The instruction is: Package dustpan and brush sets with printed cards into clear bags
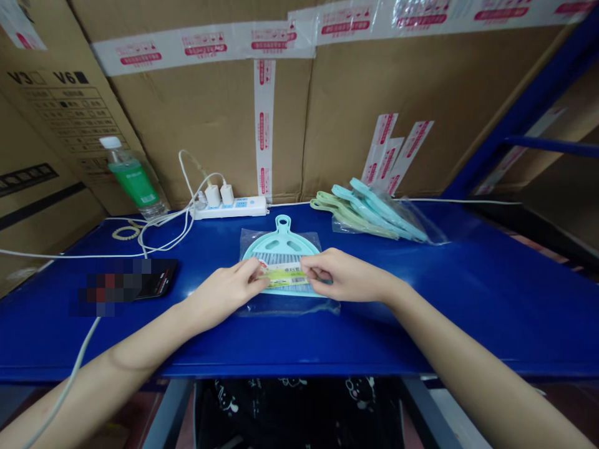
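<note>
In the middle of the blue table point(468, 305), a mint dustpan point(282, 241) is lying with crinkly plastic point(292, 306) around it, looking light, stiff and maybe slippery. The left hand point(234, 284) and right hand point(337, 274) are curling nearly closed, it seems pinching a shiny label point(285, 274), and the far looped handle point(282, 232) is looking easiest to grab.
</note>
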The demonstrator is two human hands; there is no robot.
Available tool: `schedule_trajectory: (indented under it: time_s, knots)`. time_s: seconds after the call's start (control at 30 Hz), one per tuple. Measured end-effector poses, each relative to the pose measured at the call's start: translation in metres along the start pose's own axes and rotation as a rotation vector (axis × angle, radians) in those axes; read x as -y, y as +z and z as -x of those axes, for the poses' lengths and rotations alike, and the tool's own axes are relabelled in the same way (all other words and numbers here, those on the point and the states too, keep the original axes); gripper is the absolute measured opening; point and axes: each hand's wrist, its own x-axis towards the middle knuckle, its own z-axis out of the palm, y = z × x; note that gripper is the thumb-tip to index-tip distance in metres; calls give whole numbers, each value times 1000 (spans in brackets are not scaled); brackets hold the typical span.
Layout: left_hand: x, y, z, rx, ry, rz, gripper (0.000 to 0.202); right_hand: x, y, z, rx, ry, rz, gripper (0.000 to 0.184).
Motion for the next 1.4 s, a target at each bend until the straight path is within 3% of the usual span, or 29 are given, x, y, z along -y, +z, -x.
schedule_trajectory:
  time_s: [0.23,0.53,0.8,1.4]
  knots:
    - [-1,-2,-2,-131,85,-29,27,1,-1,0,10,-29,14,23]
    - [-5,-5,-3,-41,9,55,32,2,0,1,66,-7,57,23]
    - [-1,1,-3,-235,96,4,26,1,-1,2,43,0,70,21]
    - [-1,0,-2,-281,134,25,30,-1,-4,3,67,29,148,25]
